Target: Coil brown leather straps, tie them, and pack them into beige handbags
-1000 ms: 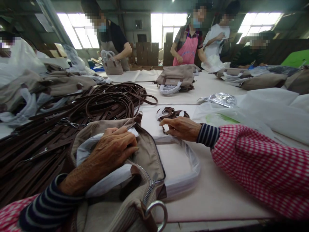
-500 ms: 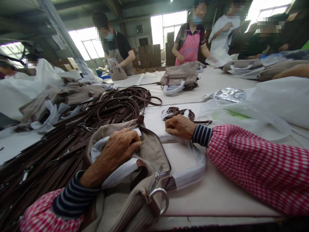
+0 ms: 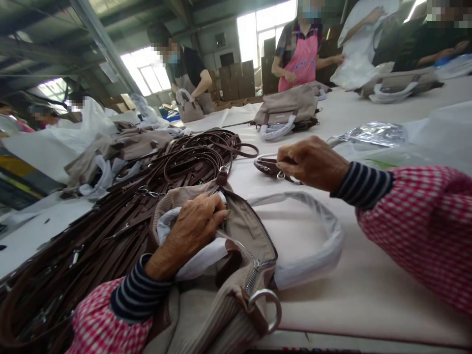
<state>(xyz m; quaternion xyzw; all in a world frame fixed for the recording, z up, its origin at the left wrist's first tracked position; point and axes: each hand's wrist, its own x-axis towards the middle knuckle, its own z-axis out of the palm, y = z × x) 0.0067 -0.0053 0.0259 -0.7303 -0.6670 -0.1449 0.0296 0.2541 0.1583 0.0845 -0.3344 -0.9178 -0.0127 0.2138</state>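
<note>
A beige ribbed handbag (image 3: 206,314) lies in front of me with its zipped mouth open and its pale lining showing. My left hand (image 3: 195,226) is closed on the bag's rim by the zipper; a bit of white shows beside the fingers. The bag's near handle, wrapped in white, passes under my left wrist, and the other wrapped handle (image 3: 328,250) rests on the table to the right. Beyond the bag, my right hand (image 3: 309,162) pinches a coiled dark brown strap (image 3: 267,167) with a metal clasp. Its fingertips are partly hidden.
A large heap of brown straps (image 3: 121,236) covers the table's left side. Another beige bag (image 3: 289,110) lies farther back, near a person in a pink apron (image 3: 300,61). Clear plastic wrapping (image 3: 376,135) is at the right. More bags (image 3: 129,142) pile up at the far left.
My right hand has moved from resting by the coiled straps to gripping one and tilting it up. My left hand stays on the bag. The whole view has shifted, with things sitting farther right.
</note>
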